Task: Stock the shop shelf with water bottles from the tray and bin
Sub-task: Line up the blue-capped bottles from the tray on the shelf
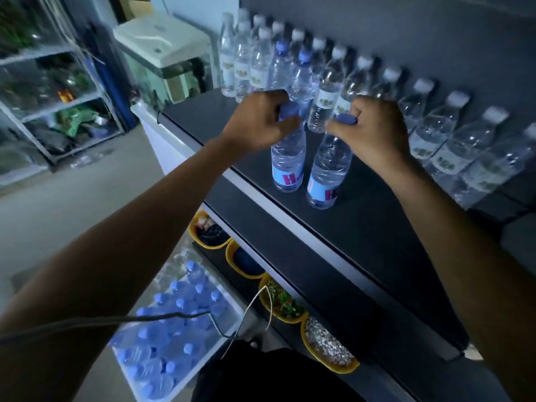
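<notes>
Dark shelf [362,256] under the hands bears two upright bottles, left hand [258,123] curled round the cap of the left bottle [288,161], right hand [374,134] round that of the right bottle [329,169]; full, likely heavy and slick, safest gripped at the neck.

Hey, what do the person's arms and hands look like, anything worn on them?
Both arms are bare, no sleeve in view. The left hand and right hand wear no gloves, and no watch, ring or bracelet shows. A thin dark cable crosses in front of the left forearm, beside a pale wire loop.
</notes>
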### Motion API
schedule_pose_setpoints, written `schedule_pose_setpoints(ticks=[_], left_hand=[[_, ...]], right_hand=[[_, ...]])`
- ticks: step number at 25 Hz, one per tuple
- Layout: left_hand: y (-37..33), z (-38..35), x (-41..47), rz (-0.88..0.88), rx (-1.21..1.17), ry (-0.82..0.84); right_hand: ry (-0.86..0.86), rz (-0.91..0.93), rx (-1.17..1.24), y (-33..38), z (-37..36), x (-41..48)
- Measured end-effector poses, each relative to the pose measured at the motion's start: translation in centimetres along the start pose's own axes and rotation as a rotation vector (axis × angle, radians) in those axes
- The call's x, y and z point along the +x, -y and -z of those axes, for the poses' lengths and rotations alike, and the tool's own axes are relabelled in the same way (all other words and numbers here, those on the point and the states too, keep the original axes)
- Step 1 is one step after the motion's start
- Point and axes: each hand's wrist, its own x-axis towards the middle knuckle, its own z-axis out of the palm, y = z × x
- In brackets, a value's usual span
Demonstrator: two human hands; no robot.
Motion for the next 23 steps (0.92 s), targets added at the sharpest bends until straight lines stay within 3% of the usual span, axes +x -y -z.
schedule_pose_setpoints(ticks=[6, 8, 11, 14, 19, 23], left_hand=[[0.9, -4.5, 3.5, -0.085, -0.023, 0.053], [1.4, -6.0, 2.7, -0.079, -0.104, 0.035], [3.7, -8.5, -0.8, 0.076, -0.240, 0.031], [6.0, -11.1, -4.0, 0.287, -0.218, 0.147], [7.8, -13.5, -2.2, 0.312, -0.168, 0.117], [8.7, -15.1, 1.5, 0.430, -0.197, 0.046]], right_hand=[[-0.145, -0.131, -0.045, -2.8, -1.7, 0.2], [-0.118, -0.161, 0.018, -3.9, -2.8, -1.3], [0.077, -0.255, 0.268, -6.1, -5.0, -5.3], [0.195, -0.380, 0.354, -7.7, -8.7, -8.5], [0.087, -0.407, 0.252, -8.5, -12.3, -6.8], [0.036, -0.431, 0.185, -9.1, -14.0, -3.7]])
